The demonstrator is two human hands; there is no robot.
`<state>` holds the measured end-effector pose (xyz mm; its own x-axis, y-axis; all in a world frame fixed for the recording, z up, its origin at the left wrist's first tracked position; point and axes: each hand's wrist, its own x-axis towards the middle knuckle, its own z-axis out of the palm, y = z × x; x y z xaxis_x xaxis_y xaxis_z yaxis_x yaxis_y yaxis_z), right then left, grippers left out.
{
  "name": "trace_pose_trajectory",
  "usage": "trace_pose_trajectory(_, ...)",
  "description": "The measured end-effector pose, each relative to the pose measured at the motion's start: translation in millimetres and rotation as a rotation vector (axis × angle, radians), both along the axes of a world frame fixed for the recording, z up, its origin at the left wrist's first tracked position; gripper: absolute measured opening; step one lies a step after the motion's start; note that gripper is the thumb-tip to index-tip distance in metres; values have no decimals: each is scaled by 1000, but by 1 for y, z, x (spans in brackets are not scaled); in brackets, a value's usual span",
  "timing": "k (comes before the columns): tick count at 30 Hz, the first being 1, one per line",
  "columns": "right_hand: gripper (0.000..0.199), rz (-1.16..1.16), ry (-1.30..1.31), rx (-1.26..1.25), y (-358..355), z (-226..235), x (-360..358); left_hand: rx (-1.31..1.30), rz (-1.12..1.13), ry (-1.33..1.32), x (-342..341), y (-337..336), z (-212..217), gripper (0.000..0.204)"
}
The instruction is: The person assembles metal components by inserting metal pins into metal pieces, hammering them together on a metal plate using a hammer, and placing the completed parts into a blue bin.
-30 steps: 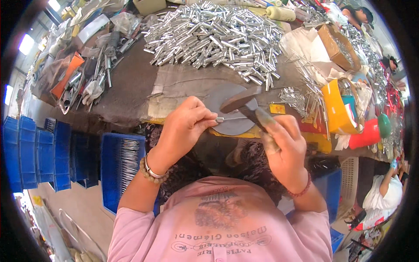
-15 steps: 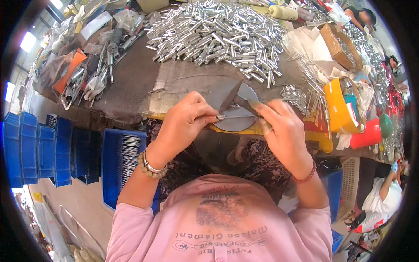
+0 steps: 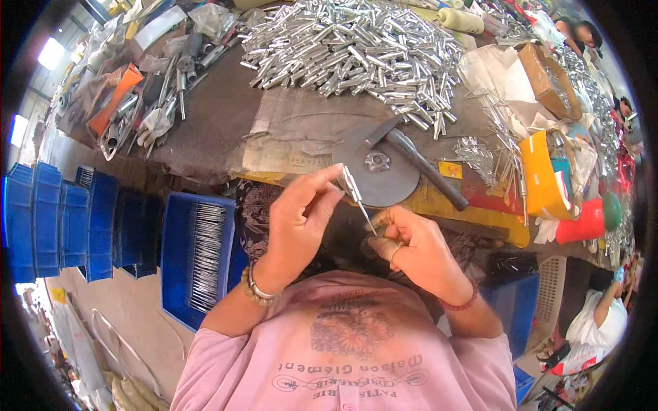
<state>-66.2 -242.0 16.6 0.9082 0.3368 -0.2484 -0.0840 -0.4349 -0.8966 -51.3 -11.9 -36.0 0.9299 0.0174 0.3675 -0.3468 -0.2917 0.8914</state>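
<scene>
A slim silvery metal rod with a thicker tube [image 3: 351,183] on its upper end slants between my hands, over the table's front edge. My left hand [image 3: 299,222] has its thumb and forefinger at the tube end. At the lower, thin end my right hand [image 3: 421,250] is closed, its fingers curled about the rod's tip. Just beyond the rod lies a round grey metal disc [image 3: 356,147] with a small round fitting [image 3: 377,161] in its middle. A hammer [image 3: 425,164] rests across the disc, handle toward the near right.
A large heap of short metal tubes [image 3: 356,55] covers the far table. Small metal pins [image 3: 473,152] and a yellow container [image 3: 538,175] are at right. Tools and plastic bags [image 3: 161,123] lie far left. A blue bin [image 3: 177,301] of rods stands by my left arm.
My hands have drawn the rod off the disc toward me, tilting it from level to steep. The hammer, earlier under my right hand, lies free on the disc.
</scene>
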Motion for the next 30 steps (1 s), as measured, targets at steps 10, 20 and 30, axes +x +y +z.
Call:
trace_pose_trajectory(10, 25, -21, 86, 112, 24, -20, -17, -653, -105, 543, -22, -7, 5, 71)
trace_pose_trajectory(20, 32, -184, -139, 172, 3, -15, 9, -530, 276, 394, -38, 101, -4, 55)
trace_pose_trajectory(30, 33, -279, -117, 238, 2, -32, 21, -417, 1020, 749, -144, 292, -204, 54)
